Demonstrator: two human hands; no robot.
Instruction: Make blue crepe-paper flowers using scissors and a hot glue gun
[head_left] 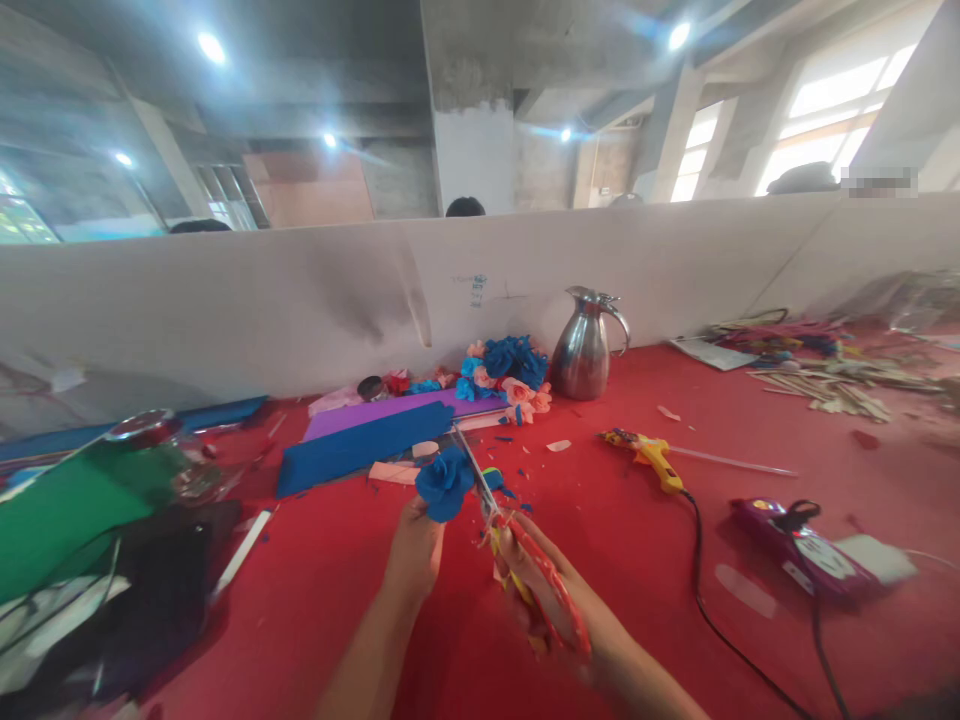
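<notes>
A blue paper flower (444, 484) is held upright in my left hand (417, 550), whose fingers are closed round its base. My right hand (541, 580) grips scissors (551, 578) with orange-red handles, and their metal blades point up and away, beside the flower's right edge. Whether the blades touch a petal cannot be made out. Small blue and pink paper scraps lie on the red table just beyond the scissors. A blue paper strip (360, 448) lies behind the flower, partly over a purple sheet (330, 424).
The red table (637, 640) meets a white partition (300, 300). Beside a pile of paper flowers (514, 362) stands a metal jug (583, 350). On the right are a yellow glue gun (660, 464) and a purple power strip (806, 555). Green paper (75, 515) and a black bag (172, 590) lie left.
</notes>
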